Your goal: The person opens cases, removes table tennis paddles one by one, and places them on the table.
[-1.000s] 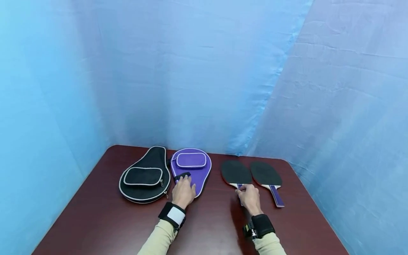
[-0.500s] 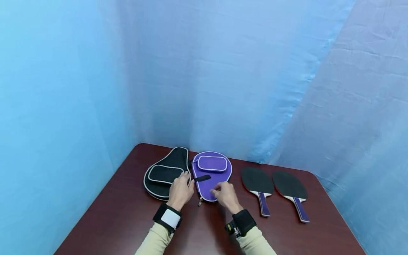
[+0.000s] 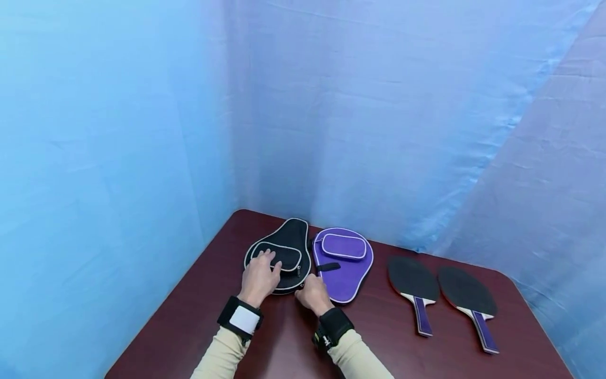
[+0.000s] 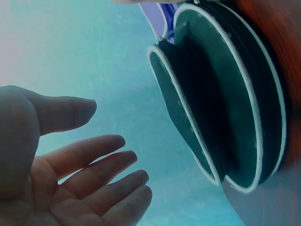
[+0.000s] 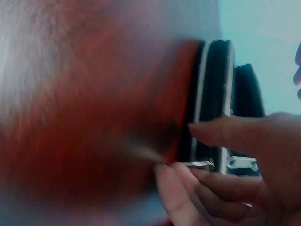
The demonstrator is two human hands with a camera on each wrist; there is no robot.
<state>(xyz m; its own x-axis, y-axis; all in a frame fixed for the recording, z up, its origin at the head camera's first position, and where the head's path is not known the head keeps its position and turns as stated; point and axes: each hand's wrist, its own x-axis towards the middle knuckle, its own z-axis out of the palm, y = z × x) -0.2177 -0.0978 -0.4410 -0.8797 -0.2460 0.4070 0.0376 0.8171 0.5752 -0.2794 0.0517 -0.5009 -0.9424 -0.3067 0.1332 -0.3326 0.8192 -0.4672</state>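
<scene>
A black table tennis bat case [image 3: 291,237] with white piping lies on the table, its front pocket [image 3: 276,256] facing up. Over that pocket hovers my left hand [image 3: 259,276]; the left wrist view shows its fingers spread and apart from the case. My right hand [image 3: 314,293] is at the case's near right edge. In the right wrist view its fingertips touch or nearly touch the metal zip pull [image 5: 201,164], while the thumb stands away from them. A purple bat case [image 3: 344,279] lies just right of the black one.
Two table tennis bats, a left one [image 3: 413,279] and a right one [image 3: 467,290], lie black side up at the right, handles towards me. The dark red table [image 3: 189,321] meets blue curtains [image 3: 369,116] at its far edge.
My right hand has moved left from the left bat's handle, past the purple case, to the black case's edge. My left hand has shifted from the purple case to above the black one. The view has turned left.
</scene>
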